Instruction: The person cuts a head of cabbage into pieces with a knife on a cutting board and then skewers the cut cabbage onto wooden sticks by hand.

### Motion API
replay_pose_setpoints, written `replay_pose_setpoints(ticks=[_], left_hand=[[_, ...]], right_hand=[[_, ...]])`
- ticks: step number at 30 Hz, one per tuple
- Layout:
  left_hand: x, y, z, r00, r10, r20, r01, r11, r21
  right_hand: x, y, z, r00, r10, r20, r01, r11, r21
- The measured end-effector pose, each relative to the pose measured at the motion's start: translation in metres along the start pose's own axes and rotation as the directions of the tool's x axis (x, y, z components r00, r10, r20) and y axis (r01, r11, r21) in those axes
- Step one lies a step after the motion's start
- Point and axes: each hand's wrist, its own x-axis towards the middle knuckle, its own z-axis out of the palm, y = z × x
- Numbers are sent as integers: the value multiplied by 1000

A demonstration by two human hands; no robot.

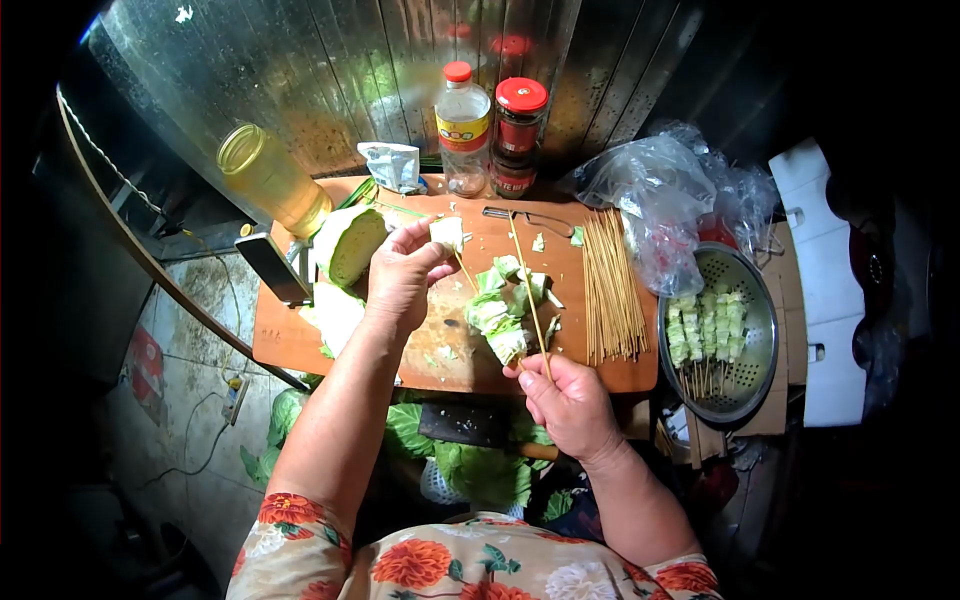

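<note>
My left hand, fingers pinched, holds a pale cabbage piece at the upper tip of a bamboo skewer. Lower on that skewer, folded cabbage leaves are bunched together. Its bottom end is in my right hand, which is closed around it and also around a bare bamboo skewer that slants upward beside it. Loose cabbage bits lie around on the wooden board. A cut cabbage half sits left of my left hand.
Bundled skewers lie at the board's right; beyond, a metal colander holds several cabbage skewers. Behind stand a clear bottle and red-lidded jar. A phone leans left. A cleaver lies below the board's front edge.
</note>
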Motion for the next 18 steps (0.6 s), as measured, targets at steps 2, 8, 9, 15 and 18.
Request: replay_pose_setpoints(ticks=[2,8,9,15,18], left_hand=[[-1,1,1,999,27,-17,-26,999,40],[-5,1,8,992,113,56,-119,984,131],[-7,1,9,991,112,73,-120,985,127],[-9,1,8,979,125,162,-149,978,145],[-13,5,8,967,72,246,-101,989,109]], right_hand=[[0,0,0,1000,7,-3,-7,1000,-11],[0,2,-4,999,33,-21,-33,999,-2],[0,3,-3,999,33,-22,-33,999,-2],[-2,9,1,997,-2,-81,8,997,72],[-2,11,2,995,-15,-101,26,994,103]])
